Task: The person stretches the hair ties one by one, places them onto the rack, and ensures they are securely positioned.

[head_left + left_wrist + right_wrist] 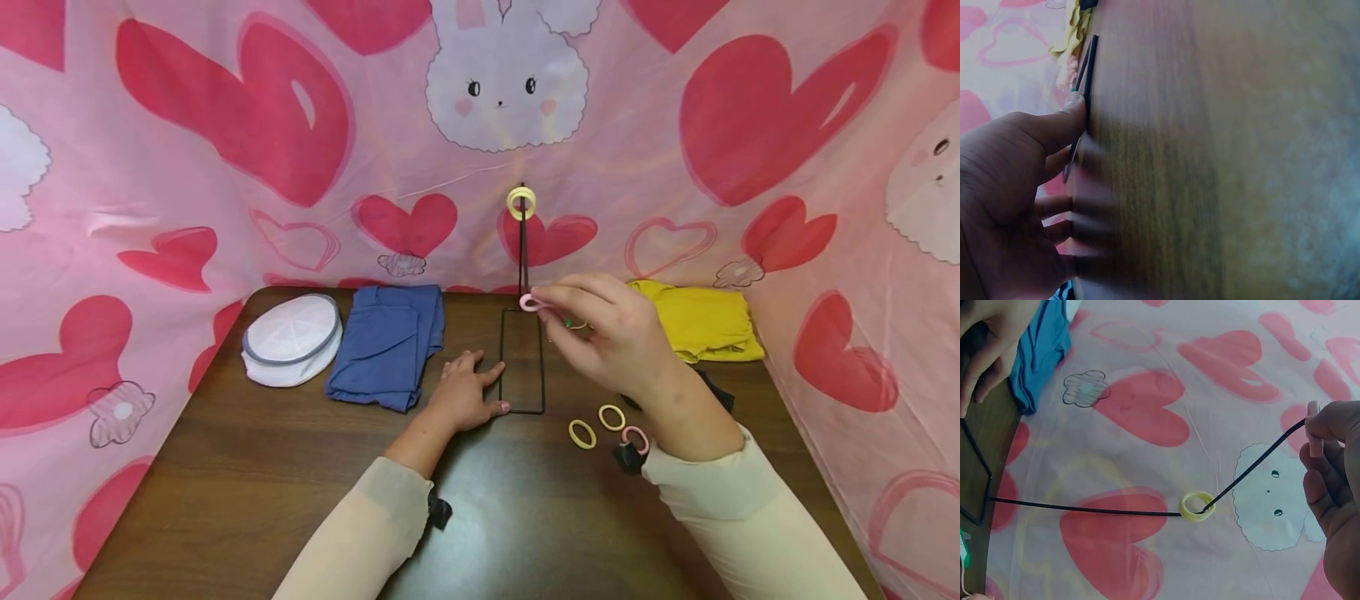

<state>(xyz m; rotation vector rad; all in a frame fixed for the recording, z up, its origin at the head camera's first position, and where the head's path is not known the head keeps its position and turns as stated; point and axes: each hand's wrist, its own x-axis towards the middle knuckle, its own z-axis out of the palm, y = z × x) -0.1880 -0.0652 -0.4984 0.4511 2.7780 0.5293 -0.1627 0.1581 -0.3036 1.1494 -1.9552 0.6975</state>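
A small pink ring [531, 302] is pinched in the fingers of the right hand [611, 337], just beside the thin black stand [522, 250]. One yellow ring [521, 202] is already hung at the top of the stand. The stand's wire foot is pressed down on the counter [262, 467] by the flat, open left hand [465, 396]. It looks like ring-hanging is in hand; next, the pink ring would need to be lifted up to the tip and slipped on. Three more rings [609, 429] are waiting nearby.
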